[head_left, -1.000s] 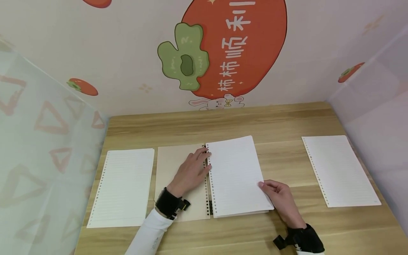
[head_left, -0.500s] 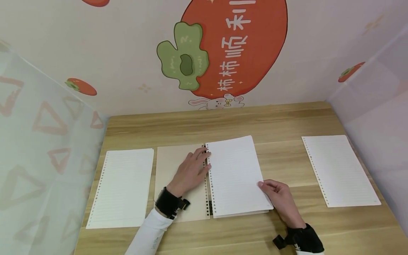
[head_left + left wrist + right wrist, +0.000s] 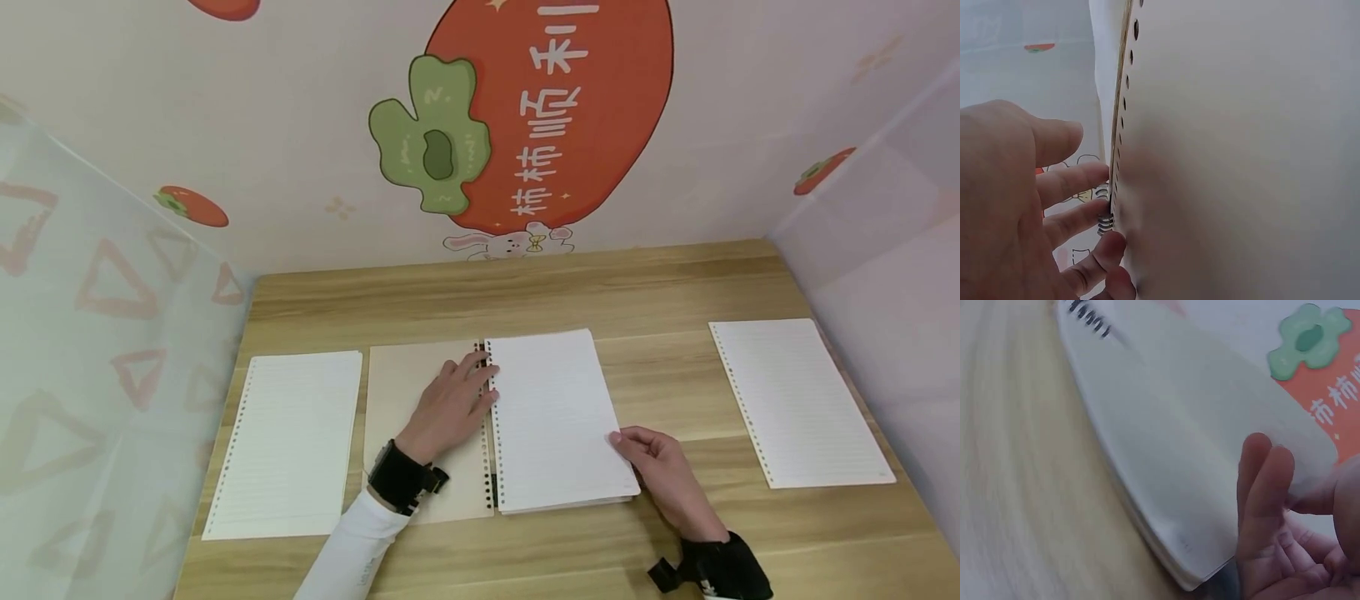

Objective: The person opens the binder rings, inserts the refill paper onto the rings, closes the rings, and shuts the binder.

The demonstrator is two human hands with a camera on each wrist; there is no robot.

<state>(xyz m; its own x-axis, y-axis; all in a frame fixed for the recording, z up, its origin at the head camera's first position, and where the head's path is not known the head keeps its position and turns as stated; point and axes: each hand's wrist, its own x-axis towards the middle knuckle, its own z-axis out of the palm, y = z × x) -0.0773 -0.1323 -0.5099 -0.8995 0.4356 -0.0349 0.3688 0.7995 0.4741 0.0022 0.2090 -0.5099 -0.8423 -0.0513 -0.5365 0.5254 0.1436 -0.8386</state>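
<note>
A loose-leaf binder lies open in the middle, its beige cover on the left and a stack of white lined, hole-punched paper on the right. My left hand lies over the cover beside the binding. Its spread fingertips touch the punched edge and the rings, as the left wrist view shows. At the stack's right edge my right hand pinches the paper, with the thumb on top. The other fingers are partly hidden beneath it in the head view; the right wrist view shows the lower sheets curving.
One pile of punched lined paper lies on the left of the wooden table. Another punched lined sheet lies near the right edge. Printed walls stand behind and on both sides.
The paper's far right corner has come down slightly toward me. My right hand has shifted a little right and nearer, still pinching the edge. My left hand has barely moved.
</note>
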